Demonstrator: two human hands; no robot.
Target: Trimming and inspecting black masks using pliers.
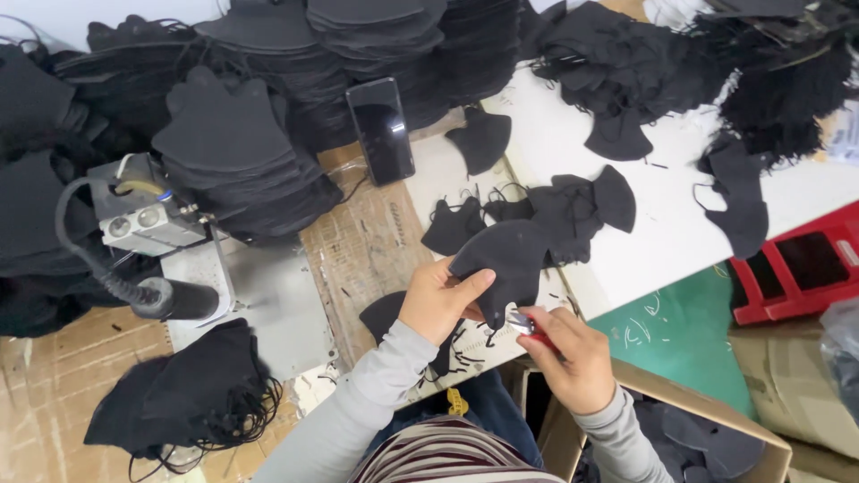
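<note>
Hands meet at the near edge of the table (626, 241), seen from your head camera. Your left hand (438, 300) grips a black mask (506, 259), thumb laid across its lower edge, fingers curled behind the fabric. The mask is lifted just above the table edge, its rounded top pointing away from you. Your right hand (573, 353) is clenched around small snips (522, 324) with red handles; the metal tips touch the mask's bottom corner, right beside your left thumb.

Loose masks (537, 210) with ear loops lie in a small heap on the white surface just beyond the held one. A single mask (480, 139) lies farther back, near a dark phone (382, 130) that rests tilted against tall stacks (242, 152) of flat black mask pieces. More stacks fill the far left and the back of the table. A tangled pile (626, 54) of masks and loops spreads across the far right.

At left, a grey machine (143, 219) with a black hose (98, 268) sits on a metal plate (268, 304). A bundle (192, 385) of masks with trailing loops lies on the wood near it. A cardboard box (707, 420) holding dark pieces stands below your right hand. A red crate (796, 264) sits at the right on the green floor (680, 335). Your sleeves are grey, over a striped top.
</note>
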